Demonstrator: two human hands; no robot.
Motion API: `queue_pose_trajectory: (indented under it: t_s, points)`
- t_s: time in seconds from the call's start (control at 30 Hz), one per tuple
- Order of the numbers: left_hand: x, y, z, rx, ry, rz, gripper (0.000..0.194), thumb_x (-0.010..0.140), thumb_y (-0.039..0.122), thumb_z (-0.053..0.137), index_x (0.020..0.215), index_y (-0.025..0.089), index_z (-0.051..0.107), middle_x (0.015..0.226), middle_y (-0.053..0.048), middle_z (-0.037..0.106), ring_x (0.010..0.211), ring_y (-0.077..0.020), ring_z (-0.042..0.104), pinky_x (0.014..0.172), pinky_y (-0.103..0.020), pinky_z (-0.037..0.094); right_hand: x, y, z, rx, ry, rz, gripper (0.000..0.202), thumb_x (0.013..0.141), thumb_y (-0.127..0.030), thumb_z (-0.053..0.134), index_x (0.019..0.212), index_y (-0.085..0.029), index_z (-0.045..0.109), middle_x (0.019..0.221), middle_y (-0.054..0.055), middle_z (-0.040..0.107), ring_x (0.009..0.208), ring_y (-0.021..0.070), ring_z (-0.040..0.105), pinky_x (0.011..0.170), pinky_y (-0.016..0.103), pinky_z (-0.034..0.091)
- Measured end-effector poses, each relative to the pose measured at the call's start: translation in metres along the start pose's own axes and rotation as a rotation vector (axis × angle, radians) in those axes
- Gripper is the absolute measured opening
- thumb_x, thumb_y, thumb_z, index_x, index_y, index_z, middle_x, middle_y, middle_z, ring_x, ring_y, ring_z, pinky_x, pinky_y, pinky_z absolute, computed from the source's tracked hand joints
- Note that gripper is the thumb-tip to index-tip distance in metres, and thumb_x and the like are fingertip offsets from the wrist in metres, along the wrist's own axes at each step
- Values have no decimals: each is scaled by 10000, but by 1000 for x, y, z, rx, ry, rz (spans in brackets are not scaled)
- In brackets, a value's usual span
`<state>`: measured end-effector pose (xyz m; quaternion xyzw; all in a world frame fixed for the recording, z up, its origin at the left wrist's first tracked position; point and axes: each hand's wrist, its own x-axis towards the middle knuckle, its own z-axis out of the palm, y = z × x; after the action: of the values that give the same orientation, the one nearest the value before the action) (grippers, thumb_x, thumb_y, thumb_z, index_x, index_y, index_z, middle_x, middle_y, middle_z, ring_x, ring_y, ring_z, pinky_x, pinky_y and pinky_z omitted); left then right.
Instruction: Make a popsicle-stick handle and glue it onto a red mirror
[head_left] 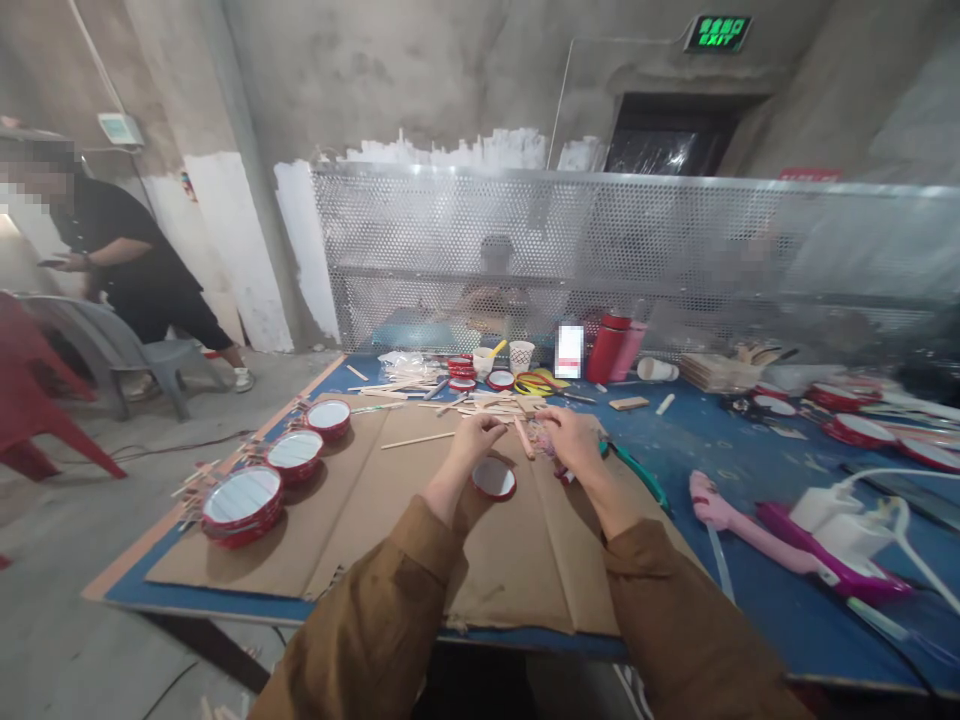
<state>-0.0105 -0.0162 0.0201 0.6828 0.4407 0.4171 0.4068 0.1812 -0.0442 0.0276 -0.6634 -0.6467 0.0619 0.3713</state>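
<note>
My left hand (pixel 475 447) is over the cardboard sheet (pixel 360 530), its thumb and fingers pressed together; anything between them is too small to name. Beyond the small red-rimmed round piece (pixel 494 479) with a white face, my right hand (pixel 570 437) is curled beside a tangle of thin pinkish strands (pixel 541 437). What its fingers hold, if anything, cannot be made out. A short pinkish stick (pixel 523 438) lies between the hands. Green-handled pliers (pixel 637 474) rest partly behind my right wrist.
Three red drum-like pieces (pixel 241 503) with sticks stand at the left. Loose wooden sticks (pixel 487 404), cups (pixel 521 356), a lit phone (pixel 568 350) and a red bottle (pixel 608 348) are at the back. Pink glue guns (pixel 757 535) and white plugs lie right. A person (pixel 127 240) is far left.
</note>
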Motion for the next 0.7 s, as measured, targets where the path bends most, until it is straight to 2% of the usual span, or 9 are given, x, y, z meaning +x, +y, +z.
queue_pose_trajectory:
  t_s: [0.1, 0.17, 0.23, 0.37, 0.5, 0.6, 0.7]
  points:
    - [0, -3, 3, -28, -34, 5, 123, 800, 241, 645, 730, 151, 691, 688, -10, 665, 668, -134, 579, 650, -244, 452, -6, -11, 10, 368, -148, 41, 220, 827, -317, 582, 905, -186, 742, 779, 39, 724, 682, 177, 632, 654, 277, 485]
    - [1, -5, 5, -27, -48, 6, 111, 796, 229, 653, 730, 149, 692, 711, -18, 682, 685, -138, 599, 665, -244, 458, -10, -18, 16, 491, -246, 43, 262, 788, -391, 645, 897, -170, 736, 694, 10, 676, 583, 141, 561, 571, 250, 439]
    - [2, -6, 6, -26, -62, 11, 97, 795, 200, 641, 740, 145, 699, 726, -21, 693, 694, -138, 608, 676, -242, 454, -12, -22, 20, 538, -283, 41, 290, 753, -416, 680, 881, -161, 732, 684, 3, 659, 579, 125, 545, 546, 231, 413]
    - [4, -8, 5, -21, -91, 29, 143, 808, 232, 624, 755, 138, 718, 710, -23, 691, 672, -136, 590, 660, -243, 436, -13, -23, 21, 582, -297, 74, 265, 725, -397, 685, 852, -167, 715, 714, 13, 678, 621, 130, 588, 554, 221, 427]
    - [4, -9, 6, -3, -72, 47, 207, 793, 339, 671, 765, 142, 727, 716, -22, 698, 661, -138, 584, 649, -247, 435, -12, -23, 18, 517, -243, 73, 156, 736, -333, 648, 759, -183, 682, 653, 2, 656, 586, 128, 582, 533, 218, 419]
    - [3, -10, 8, 13, -86, 42, 223, 801, 354, 668, 775, 142, 733, 732, -30, 711, 673, -142, 596, 670, -253, 461, -11, -23, 17, 481, -193, 55, 112, 737, -284, 643, 674, -192, 629, 600, -18, 613, 559, 118, 562, 531, 213, 418]
    - [2, -9, 10, -5, -117, 35, 226, 815, 354, 664, 787, 141, 733, 740, -37, 713, 678, -146, 607, 667, -254, 486, -11, -24, 18, 575, -183, 128, 131, 746, -282, 651, 661, -190, 609, 589, -24, 592, 542, 107, 547, 500, 194, 405]
